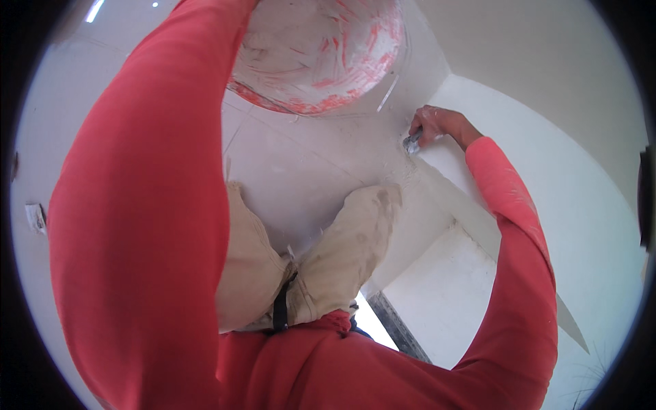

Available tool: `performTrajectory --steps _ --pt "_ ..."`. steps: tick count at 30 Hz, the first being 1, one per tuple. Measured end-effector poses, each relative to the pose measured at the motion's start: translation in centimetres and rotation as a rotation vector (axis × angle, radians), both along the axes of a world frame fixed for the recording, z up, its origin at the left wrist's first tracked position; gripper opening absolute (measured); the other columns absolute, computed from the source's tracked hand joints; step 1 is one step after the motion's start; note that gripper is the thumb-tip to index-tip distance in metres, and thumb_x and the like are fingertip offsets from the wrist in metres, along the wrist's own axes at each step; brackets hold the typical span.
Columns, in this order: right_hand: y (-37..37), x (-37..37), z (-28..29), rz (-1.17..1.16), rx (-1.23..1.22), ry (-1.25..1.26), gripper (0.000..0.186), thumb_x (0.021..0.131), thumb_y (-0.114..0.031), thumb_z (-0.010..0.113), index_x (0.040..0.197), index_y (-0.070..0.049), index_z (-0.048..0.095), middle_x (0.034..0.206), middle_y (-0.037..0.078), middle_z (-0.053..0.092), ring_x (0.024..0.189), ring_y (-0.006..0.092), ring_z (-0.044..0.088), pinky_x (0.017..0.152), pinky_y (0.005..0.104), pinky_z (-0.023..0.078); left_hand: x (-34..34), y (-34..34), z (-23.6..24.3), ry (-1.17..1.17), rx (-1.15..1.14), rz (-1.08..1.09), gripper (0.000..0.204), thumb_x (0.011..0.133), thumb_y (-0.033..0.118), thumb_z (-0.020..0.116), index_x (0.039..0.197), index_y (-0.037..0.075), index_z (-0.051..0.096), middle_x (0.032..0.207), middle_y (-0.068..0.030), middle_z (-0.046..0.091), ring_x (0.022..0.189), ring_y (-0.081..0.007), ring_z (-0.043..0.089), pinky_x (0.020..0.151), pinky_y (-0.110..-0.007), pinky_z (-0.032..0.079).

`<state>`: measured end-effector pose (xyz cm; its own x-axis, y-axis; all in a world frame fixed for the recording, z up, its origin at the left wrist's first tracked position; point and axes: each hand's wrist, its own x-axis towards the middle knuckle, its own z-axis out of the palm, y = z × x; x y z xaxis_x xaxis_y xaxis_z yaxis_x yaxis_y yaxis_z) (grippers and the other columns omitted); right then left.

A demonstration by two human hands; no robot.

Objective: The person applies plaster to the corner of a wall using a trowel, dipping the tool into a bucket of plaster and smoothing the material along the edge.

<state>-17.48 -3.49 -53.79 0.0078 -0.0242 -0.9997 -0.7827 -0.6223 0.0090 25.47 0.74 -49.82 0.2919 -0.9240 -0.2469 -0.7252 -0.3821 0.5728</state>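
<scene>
My right hand [434,126] is closed around a small grey tool [412,142], whose exact kind I cannot make out. It is low at the right, where the tiled floor meets the white wall, and whitish smears coat the fingers. A large round red tub [318,55], smeared with white paste, is at the top middle, cut off by the upper edge. My left arm [150,157], in a red sleeve, reaches up past the tub's left side. Its hand lies beyond the picture's upper edge.
The white wall [547,143] curves along the right. Pale floor tiles [287,154] lie around my knees in beige trousers [355,232]. A thin white strip [387,93] is beside the tub. A small whitish block [35,219] lies at the far left.
</scene>
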Motion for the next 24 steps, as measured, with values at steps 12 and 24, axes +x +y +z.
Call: performTrajectory --steps 12,24 --pt "0.6 0.1 16.7 -0.068 0.134 0.086 0.044 0.061 -0.015 0.077 0.104 -0.008 0.076 0.105 0.011 0.070 0.096 0.0281 0.066 0.085 0.0346 0.054 0.8 -0.4 -0.8 0.050 -0.031 -0.049 0.074 0.086 0.062 0.059 0.131 0.003 0.055 0.127 -0.0236 0.060 0.119 -0.0398 0.057 0.102 -0.046 0.044" --pt "1.5 -2.3 16.1 -0.023 0.006 -0.117 0.049 0.057 -0.010 0.080 0.105 -0.010 0.074 0.114 0.008 0.064 0.116 0.0282 0.055 0.102 0.0368 0.045 0.0 -0.9 -2.1 0.002 -0.077 0.038 0.082 0.082 0.068 0.060 0.135 0.005 0.054 0.134 -0.0216 0.056 0.126 -0.0384 0.052 0.107 -0.047 0.040"
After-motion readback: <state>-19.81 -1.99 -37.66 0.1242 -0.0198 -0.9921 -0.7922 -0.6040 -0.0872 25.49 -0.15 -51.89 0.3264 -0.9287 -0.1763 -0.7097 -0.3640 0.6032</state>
